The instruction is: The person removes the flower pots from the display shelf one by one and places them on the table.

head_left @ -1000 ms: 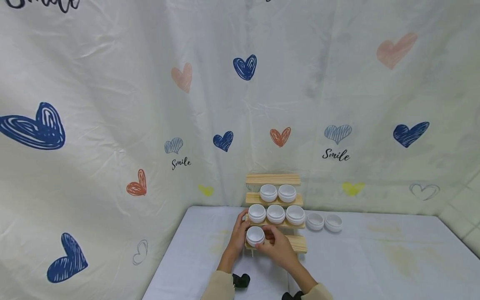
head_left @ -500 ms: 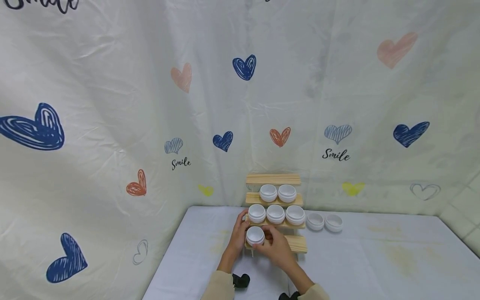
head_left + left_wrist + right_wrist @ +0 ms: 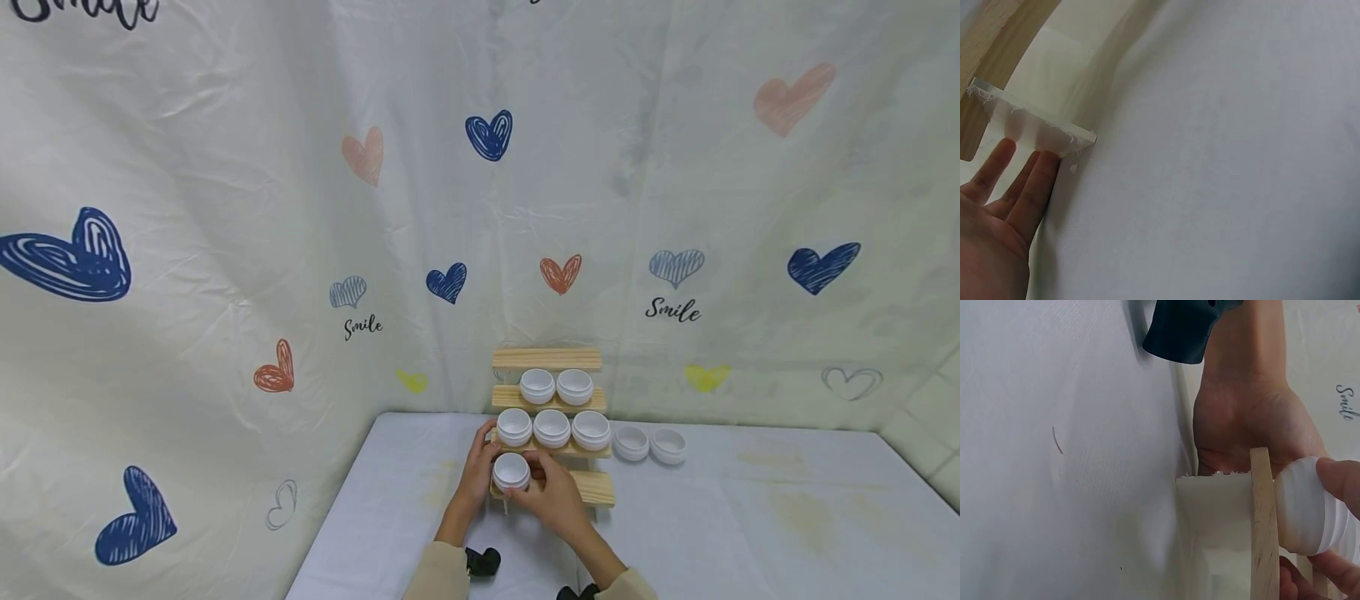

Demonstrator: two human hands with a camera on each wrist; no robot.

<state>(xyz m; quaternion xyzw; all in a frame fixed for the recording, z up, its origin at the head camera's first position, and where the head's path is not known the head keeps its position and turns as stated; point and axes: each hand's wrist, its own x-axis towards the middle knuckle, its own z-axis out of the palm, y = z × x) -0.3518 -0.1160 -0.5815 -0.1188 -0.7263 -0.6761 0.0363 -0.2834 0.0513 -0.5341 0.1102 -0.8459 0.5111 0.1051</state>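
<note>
A small white round jar (image 3: 511, 472) without a lid stands upright at the left end of the lowest step of a wooden tiered stand (image 3: 594, 489). My right hand (image 3: 555, 497) pinches this jar between thumb and fingers; its base meets the wood in the right wrist view, where the jar (image 3: 1304, 506) appears sideways. My left hand (image 3: 474, 479) is at the stand's left side. In the left wrist view the straight fingers (image 3: 1034, 195) touch the translucent white side support (image 3: 1035, 128) under a wooden plank (image 3: 991, 59).
Three similar jars (image 3: 551, 428) line the step above, with two jars (image 3: 537, 387) higher up. On the white-covered table (image 3: 750, 517), two white cups (image 3: 667, 447) sit right of the stand. A heart-printed curtain (image 3: 600, 183) hangs behind.
My right forearm has shifted slightly left, and the right thumb has moved a little left along the jar's front. The left hand and the other jars look unchanged.
</note>
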